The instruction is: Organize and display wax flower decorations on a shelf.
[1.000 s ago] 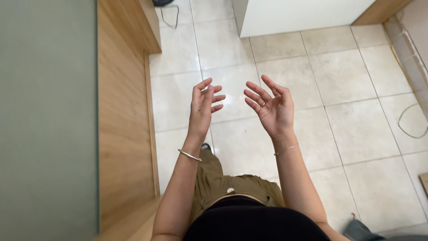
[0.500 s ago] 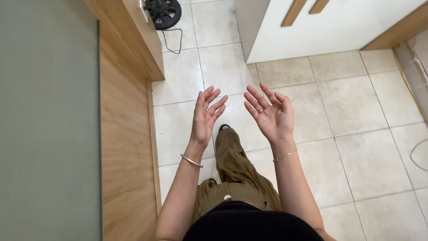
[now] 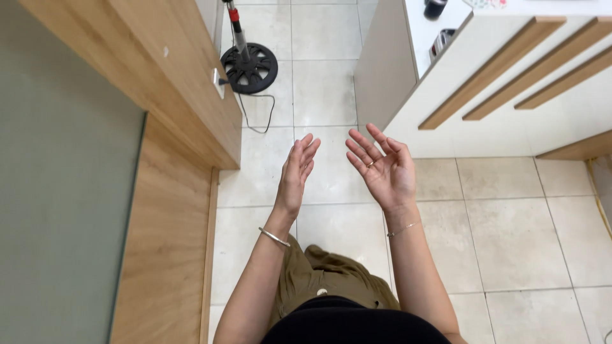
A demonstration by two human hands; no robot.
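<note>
My left hand (image 3: 296,172) is raised in front of me, palm turned inward, fingers straight and close together, holding nothing. A thin bangle circles its wrist. My right hand (image 3: 382,167) is up beside it, palm facing me, fingers spread and slightly curled, also empty. It wears a ring and a fine bracelet. The two hands are a short gap apart and touch nothing. Below them I see my olive trousers (image 3: 325,277) and the pale tiled floor (image 3: 497,223).
A wooden counter with a grey-green top (image 3: 64,191) runs along my left. A white cabinet with wooden handles (image 3: 510,83) stands ahead on the right. The round black base of a standing fan (image 3: 249,67) with its cord sits on the floor ahead.
The view has tilted forward, bringing the fan base and white cabinet into sight. My hands stay raised and empty; the left fingers have straightened and drawn together.
</note>
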